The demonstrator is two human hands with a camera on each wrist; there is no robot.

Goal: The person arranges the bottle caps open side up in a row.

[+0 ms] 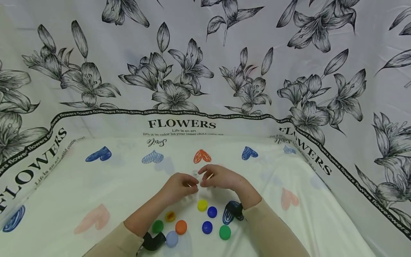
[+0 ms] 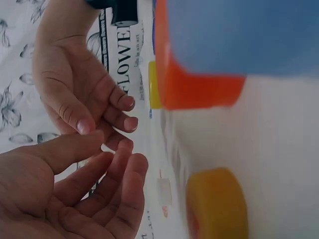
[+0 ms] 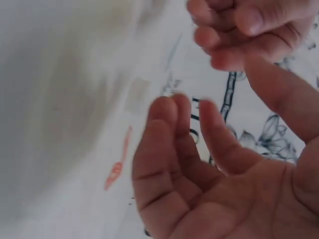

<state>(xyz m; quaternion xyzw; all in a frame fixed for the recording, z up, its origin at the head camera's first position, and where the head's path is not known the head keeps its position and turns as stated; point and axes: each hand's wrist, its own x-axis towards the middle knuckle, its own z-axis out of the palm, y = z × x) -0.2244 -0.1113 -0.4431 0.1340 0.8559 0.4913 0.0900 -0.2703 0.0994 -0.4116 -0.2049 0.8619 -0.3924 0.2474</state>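
Observation:
My left hand (image 1: 177,186) and right hand (image 1: 223,177) are held close together above the middle of the cloth. Both have loosely bent fingers, and nothing shows between them. In the left wrist view, the left thumb and the right hand's fingertips overlap; whether they touch, I cannot tell. A small clear piece (image 1: 195,174) is just past the fingertips. It looks like a pale block (image 2: 164,191) on the cloth in the left wrist view, and blurred in the right wrist view. Nearest below the hands is a yellow disc (image 1: 202,205), with a blue disc (image 1: 212,212) beside it.
Closer to me lie an orange disc (image 1: 181,227), a green disc (image 1: 157,226), a light blue disc (image 1: 172,238), a yellow-orange cylinder (image 2: 217,204) and another green disc (image 1: 225,232). A white cloth (image 1: 122,185) printed with hearts covers the surface; a flowered curtain (image 1: 192,21) rises behind.

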